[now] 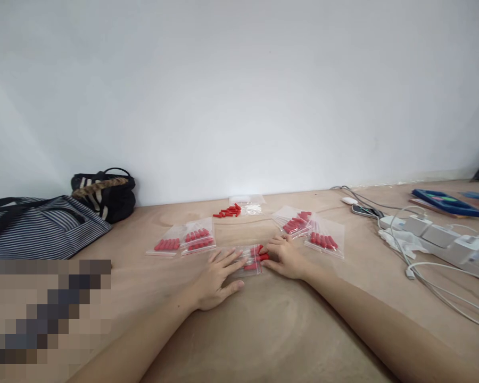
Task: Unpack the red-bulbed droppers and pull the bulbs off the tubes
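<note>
A small clear zip bag [245, 272] lies flat on the table in front of me, with several red cylindrical pieces [250, 266] in and at its right end. My left hand [215, 282] rests on the bag's left part, palm down, fingers spread and thumb out to the side. At the bag's right end, my right hand [289, 259] has its thumb and bent fingers closed around a red piece [264, 257]. The fingers partly cover the pieces there, so how far each sits inside the bag is hard to see.
Filled zip bags [199, 239] lie to the left, and more filled bags [325, 239] to the right. Loose red pieces [228, 211] and a bag of white sticks [253, 207] are near the wall. Chargers and cables [443, 234] are at right; a striped bag [51, 226] is at left.
</note>
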{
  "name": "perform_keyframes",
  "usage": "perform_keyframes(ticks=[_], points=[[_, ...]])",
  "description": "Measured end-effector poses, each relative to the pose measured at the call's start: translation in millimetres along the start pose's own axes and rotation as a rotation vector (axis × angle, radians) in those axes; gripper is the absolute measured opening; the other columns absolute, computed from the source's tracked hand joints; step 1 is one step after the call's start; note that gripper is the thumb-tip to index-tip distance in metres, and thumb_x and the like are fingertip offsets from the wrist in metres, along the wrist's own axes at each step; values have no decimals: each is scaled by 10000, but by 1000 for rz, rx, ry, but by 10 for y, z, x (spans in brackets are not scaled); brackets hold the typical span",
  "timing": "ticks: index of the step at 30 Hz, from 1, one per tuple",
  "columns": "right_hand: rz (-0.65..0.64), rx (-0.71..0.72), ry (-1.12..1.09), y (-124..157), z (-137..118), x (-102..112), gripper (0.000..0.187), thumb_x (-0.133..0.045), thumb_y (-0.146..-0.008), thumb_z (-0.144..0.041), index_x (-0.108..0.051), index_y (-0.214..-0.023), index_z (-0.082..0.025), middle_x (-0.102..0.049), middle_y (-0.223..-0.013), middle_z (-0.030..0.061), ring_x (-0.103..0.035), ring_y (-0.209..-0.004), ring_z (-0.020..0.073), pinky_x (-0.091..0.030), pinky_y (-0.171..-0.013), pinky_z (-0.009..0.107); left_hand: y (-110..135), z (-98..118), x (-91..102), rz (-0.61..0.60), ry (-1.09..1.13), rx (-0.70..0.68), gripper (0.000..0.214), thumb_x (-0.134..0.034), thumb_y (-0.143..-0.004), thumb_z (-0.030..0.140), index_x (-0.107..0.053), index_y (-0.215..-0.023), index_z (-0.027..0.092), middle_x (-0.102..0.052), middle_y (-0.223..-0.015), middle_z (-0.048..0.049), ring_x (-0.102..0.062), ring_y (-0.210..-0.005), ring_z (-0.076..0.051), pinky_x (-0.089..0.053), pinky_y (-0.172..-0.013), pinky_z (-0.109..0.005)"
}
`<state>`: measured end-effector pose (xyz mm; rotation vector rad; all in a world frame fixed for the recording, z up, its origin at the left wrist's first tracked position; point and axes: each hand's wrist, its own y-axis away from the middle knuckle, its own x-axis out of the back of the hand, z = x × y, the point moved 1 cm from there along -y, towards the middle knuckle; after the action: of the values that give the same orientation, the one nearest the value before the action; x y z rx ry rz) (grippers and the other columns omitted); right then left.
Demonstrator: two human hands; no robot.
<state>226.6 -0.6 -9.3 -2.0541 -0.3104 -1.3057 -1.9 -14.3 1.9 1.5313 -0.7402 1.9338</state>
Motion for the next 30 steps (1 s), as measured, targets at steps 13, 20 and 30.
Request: perform_keyframes(ticks=[13, 20, 30], points=[[28, -86, 239, 115, 608, 229, 209, -429, -785, -150, -597, -891, -216, -623, -921, 63, -480, -921, 215, -215, -851, 398, 174, -271, 83, -31, 42, 48, 492, -377, -861, 486, -318, -1321, 324, -291, -1413, -29, -268, -1290, -248, -231, -1042, -469], [151, -263, 253, 90, 772, 182, 210, -445, -790, -183, -608, -916, -222, -634, -981, 65, -470, -945, 233, -201, -848, 426, 261, -446, 88, 67, 69, 51, 435, -427, -849, 452, -404, -1270, 346, -360, -1381, -8, -333, -1260, -236, -288, -1026, -442], [111, -237, 223, -143, 574, -72, 209, -490, -826, -325, -628, -967, -259, -631, -973, 60, -472, -941, 241, -194, -853, 471, 216, -272, 42, -6, 86, -12, 478, -434, -837, 466, -377, -1291, 332, -334, -1395, -22, -304, -1272, -258, -254, -1031, -478]])
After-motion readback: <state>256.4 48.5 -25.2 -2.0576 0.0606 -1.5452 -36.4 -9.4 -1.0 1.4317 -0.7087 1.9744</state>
